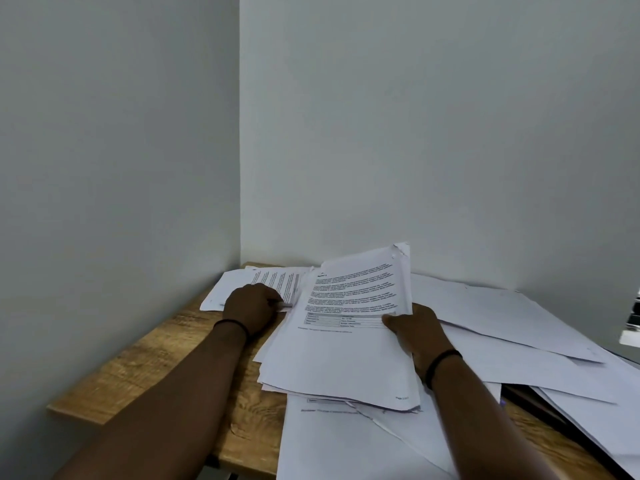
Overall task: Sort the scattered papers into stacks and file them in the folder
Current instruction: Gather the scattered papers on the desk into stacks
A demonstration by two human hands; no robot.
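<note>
A thick stack of printed white papers (343, 358) lies at the middle of the wooden desk, its far end lifted. My right hand (419, 332) grips the stack's right edge, thumb on the top page. My left hand (251, 306) has its fingers curled on loose printed sheets (273, 282) near the desk's back left corner. More white sheets (502, 317) lie scattered over the right side, and others (332, 441) hang over the front edge. A dark flat thing (530, 403), perhaps the folder, shows under the sheets at the right.
The wooden desk (152, 362) stands in a corner between two grey walls. Its bare left strip runs along the left wall. A black and white object (633, 320) sits at the far right edge of the view.
</note>
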